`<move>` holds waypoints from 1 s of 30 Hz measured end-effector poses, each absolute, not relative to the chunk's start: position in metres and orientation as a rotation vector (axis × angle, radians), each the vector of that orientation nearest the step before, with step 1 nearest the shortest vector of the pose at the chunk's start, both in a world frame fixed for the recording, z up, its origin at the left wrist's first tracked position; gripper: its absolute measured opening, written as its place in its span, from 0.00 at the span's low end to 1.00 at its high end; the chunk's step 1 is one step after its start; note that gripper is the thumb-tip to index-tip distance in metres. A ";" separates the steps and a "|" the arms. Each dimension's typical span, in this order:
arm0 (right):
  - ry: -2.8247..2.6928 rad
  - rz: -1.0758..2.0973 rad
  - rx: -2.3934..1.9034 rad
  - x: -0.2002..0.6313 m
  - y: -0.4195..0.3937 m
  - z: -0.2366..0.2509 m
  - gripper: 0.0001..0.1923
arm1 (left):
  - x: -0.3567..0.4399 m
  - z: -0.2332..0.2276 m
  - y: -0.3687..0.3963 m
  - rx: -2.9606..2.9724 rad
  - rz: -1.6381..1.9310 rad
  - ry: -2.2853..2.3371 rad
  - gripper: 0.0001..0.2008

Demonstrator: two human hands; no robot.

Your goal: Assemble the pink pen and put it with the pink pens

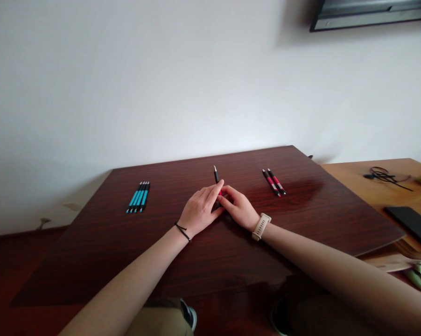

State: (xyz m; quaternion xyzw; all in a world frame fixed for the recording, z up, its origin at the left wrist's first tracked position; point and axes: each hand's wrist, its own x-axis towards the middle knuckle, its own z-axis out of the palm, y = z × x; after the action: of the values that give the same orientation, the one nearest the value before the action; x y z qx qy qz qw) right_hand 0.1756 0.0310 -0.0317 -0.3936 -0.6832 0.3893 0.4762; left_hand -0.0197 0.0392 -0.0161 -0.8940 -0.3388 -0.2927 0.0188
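Two bare forearms cross the glossy dark-wood table (pixel 91 252); left hand (pixel 199 210) and right hand (pixel 240 210) fingers pinch a slim pink-and-black pen (pixel 216 178) between them.

We reach both forearms forward and inward, so our left hand (pixel 199 210) and right hand (pixel 239 208) meet at mid-scene, palms down, fingertips touching, seemingly pinched together; their grip is hidden.

Most of the red and black pen (pixel 216 177) is hidden under the left hand (pixel 199 210) and right hand (pixel 240 210), whose grip on it cannot be made out, while the dark frame (pixel 371 14) at far right is cut off by the picture's top edge.
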 end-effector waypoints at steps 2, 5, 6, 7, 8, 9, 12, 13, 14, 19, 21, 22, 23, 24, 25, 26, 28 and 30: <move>-1.658 0.963 -0.948 0.176 0.032 -0.032 0.12 | -0.020 -0.017 0.040 -2.772 -0.919 -1.078 0.37; -1.643 0.993 -0.945 0.175 0.032 -0.031 0.12 | -0.020 -0.018 0.042 -2.780 -0.937 -1.096 0.37; -1.638 1.004 -0.947 0.175 0.031 -0.031 0.12 | -0.019 -0.018 0.042 -2.784 -0.944 -1.103 0.37; -1.631 1.014 -0.949 0.175 0.031 -0.030 0.12 | -0.019 -0.018 0.042 -2.784 -0.954 -1.111 0.37; -1.621 1.023 -0.950 0.175 0.031 -0.030 0.12 | -0.019 -0.018 0.042 -2.783 -0.966 -1.119 0.37; -1.607 1.030 -0.950 0.175 0.031 -0.029 0.12 | -0.019 -0.018 0.042 -2.781 -0.981 -1.126 0.37; -1.562 1.052 -0.944 0.174 0.031 -0.029 0.12 | -0.019 -0.018 0.042 -2.780 -1.021 -1.144 0.33; -1.552 1.058 -0.942 0.174 0.031 -0.030 0.12 | -0.019 -0.019 0.042 -2.781 -1.026 -1.150 0.31; -1.544 1.064 -0.941 0.174 0.031 -0.030 0.12 | -0.019 -0.019 0.042 -2.782 -1.024 -1.154 0.29; -1.536 1.074 -0.957 0.174 0.032 -0.032 0.13 | -0.019 -0.021 0.043 -2.765 -1.006 -1.120 0.25; -1.537 1.073 -0.960 0.174 0.031 -0.032 0.13 | -0.019 -0.021 0.043 -2.758 -1.002 -1.096 0.25; -1.539 1.072 -0.961 0.174 0.031 -0.032 0.13 | -0.019 -0.020 0.043 -2.759 -0.997 -1.086 0.25; -1.542 1.071 -0.964 0.174 0.031 -0.032 0.13 | -0.018 -0.019 0.043 -2.759 -0.993 -1.078 0.24; -1.545 1.070 -0.966 0.174 0.031 -0.032 0.13 | -0.018 -0.019 0.043 -2.759 -0.990 -1.072 0.23; -1.548 1.068 -0.969 0.174 0.031 -0.031 0.14 | -0.018 -0.018 0.042 -2.759 -0.987 -1.068 0.22; -1.553 1.066 -0.972 0.174 0.031 -0.031 0.14 | -0.017 -0.018 0.042 -2.759 -0.984 -1.066 0.21; -1.565 1.060 -0.975 0.174 0.031 -0.031 0.14 | -0.017 -0.017 0.042 -2.758 -0.977 -1.065 0.19; -1.578 1.055 -0.979 0.174 0.031 -0.031 0.14 | -0.017 -0.017 0.041 -2.758 -0.964 -1.070 0.18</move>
State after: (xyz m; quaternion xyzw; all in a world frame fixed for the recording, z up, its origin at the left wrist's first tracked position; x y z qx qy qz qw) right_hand 0.1739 0.0311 -0.0311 -0.4015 -0.6473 0.4327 0.4823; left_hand -0.0166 0.0413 -0.0166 -0.8863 -0.3439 -0.3099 0.0151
